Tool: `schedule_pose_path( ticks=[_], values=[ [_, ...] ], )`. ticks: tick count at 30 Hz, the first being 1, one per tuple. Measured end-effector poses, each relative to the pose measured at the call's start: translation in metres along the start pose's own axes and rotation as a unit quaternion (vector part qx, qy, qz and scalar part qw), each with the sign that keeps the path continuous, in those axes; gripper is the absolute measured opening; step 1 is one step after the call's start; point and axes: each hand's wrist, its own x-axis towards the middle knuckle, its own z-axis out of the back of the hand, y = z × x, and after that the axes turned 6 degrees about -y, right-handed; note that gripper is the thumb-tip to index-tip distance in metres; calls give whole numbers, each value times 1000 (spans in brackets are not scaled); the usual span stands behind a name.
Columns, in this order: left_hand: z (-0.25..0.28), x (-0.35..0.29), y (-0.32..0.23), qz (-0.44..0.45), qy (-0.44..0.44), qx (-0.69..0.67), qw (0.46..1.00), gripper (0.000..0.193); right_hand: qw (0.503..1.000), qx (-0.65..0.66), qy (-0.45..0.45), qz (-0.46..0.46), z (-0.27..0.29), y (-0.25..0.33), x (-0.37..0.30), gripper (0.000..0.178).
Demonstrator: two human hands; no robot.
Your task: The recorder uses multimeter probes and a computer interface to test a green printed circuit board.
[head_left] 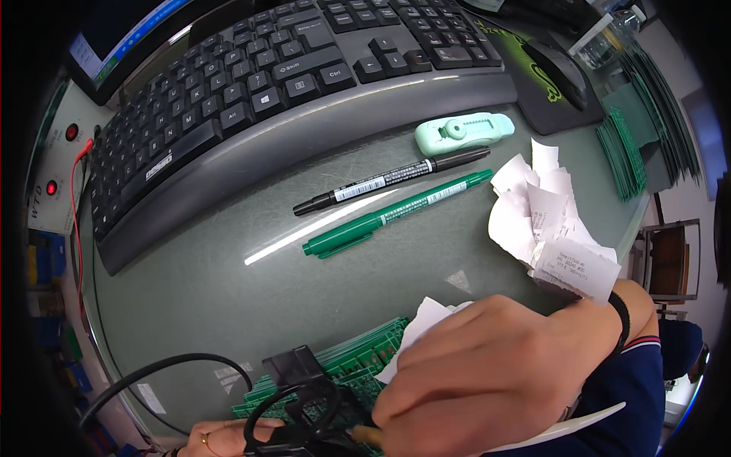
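Observation:
At the lower middle, my right hand (487,373) has its fingers curled closed over the near end of a stack of green circuit boards (350,358). White paper (426,324) shows beyond its knuckles; what the fingers hold is hidden. A black band circles that wrist. Low at the left of the boards is my left hand (225,440), a ring on one finger, cut by the lower edge. Most of its fingers are hidden behind a black fitting with round loops (297,404), so its grip cannot be told.
Torn white paper strips (563,259) lie beside my right wrist. A green marker (396,217), black marker (388,180) and mint-green cutter (464,133) lie before the keyboard (251,99). A mouse (554,72), bottle (605,42) and upright green boards (620,152) stand right; a black cable (175,362) curves left.

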Motion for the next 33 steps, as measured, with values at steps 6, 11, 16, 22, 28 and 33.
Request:
schedule_pose_path(
  ticks=[6,11,16,22,28,33],
  values=[
    [-1,0,0,12,-2,-21,1000,29,996,-13,-77,-40,-2,11,11,17],
    [2,-4,-1,14,21,-21,999,29,998,-29,-58,10,-3,7,9,18],
    [4,-8,-3,37,44,-30,998,30,997,15,-68,-44,0,10,14,18],
    [1,-41,31,-62,82,-10,995,31,997,28,-65,-41,2,12,15,17],
    [-29,-17,5,10,-129,-74,989,31,997,42,-43,-52,2,8,13,18],
    [-21,-11,12,-46,-125,-61,989,31,996,47,-53,-62,7,10,15,19]
  ],
)
